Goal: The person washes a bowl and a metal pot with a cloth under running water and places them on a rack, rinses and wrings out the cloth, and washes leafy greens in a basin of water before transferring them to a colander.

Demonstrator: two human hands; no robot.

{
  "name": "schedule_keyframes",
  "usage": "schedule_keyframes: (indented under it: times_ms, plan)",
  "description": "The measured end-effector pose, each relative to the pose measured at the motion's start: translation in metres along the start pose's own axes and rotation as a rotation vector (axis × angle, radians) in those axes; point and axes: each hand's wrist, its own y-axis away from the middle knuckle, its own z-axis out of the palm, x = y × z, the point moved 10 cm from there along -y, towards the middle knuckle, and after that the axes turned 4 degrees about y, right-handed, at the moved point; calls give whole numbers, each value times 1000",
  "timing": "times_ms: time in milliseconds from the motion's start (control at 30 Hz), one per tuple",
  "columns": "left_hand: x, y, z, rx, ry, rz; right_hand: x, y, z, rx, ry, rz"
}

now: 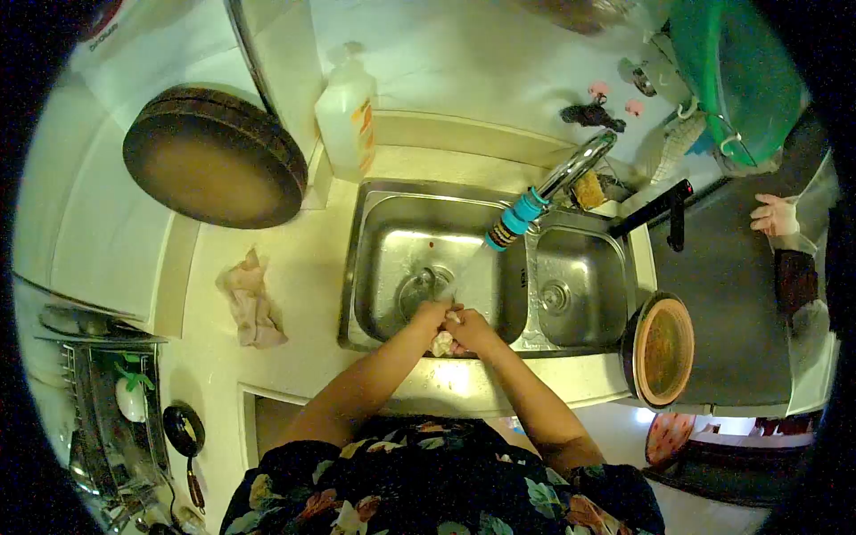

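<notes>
While L hand (428, 315) + R hand (471, 330) are bunched together at a pale crumpled lump (442, 342), finger grip too blurred to tell. Lump's by the dbl-bowl sink's (347, 294) front rim; better held fwd, squarely under the water stream (464, 275) from the teal-sleeved faucet (571, 168), turned slowly, low, min splash on counter (308, 294).

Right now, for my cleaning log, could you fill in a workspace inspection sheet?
Surface: cream countertop with double-bowl stainless-steel sink
Job's things: pale lumpy item at the sink's near edge; chrome faucet with turquoise sleeve, water running
Clutter: crumpled beige cloth, small black frying pan, left of the sink
Hands: left hand and right hand meet at the item; each grip unclear
Cables: nothing seen clearly
Surroundings: white plastic bottle with orange label, by the sink's far left corner
</notes>
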Motion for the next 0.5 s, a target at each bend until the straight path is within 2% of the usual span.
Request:
schedule_keyframes:
  times_ms: [33, 133, 167, 200, 233, 267, 300, 333, 367, 400, 467, 500]
  plan:
    - [3, -2, 3, -21, -35, 62, 2, -2, -5, 43, 66, -71]
    - [11, -18, -11, -57, -145, 78, 25, 0, -35, 259, 123, -181]
    - [47, 45, 3, 135, -184, 86, 28, 3, -51, 363, 75, -202]
    - [52, 42, 0, 150, -223, 96, 30, 8, -69, 466, 29, -224]
    - [53, 36, -7, 166, -260, 105, 56, -6, -74, 444, 30, -77]
    - [59, 36, -10, 184, -297, 115, 46, -6, -80, 481, -30, -167]
    - [70, 39, -5, 153, -518, 199, 36, -7, -85, 517, -91, -256]
    - [77, 43, -4, 163, -542, 278, 26, -7, -91, 552, -153, -345]
    - [78, 44, -4, 172, -566, 359, -15, 13, -101, 582, -89, -374]
    - [89, 59, 5, 181, -589, 440, -20, 5, -98, 567, -87, -360]
    - [88, 90, 24, 93, -578, 323, -24, -10, -88, 536, -81, -331]
    - [88, 107, 36, 64, -576, 274, -34, -7, -82, 674, -29, -475]
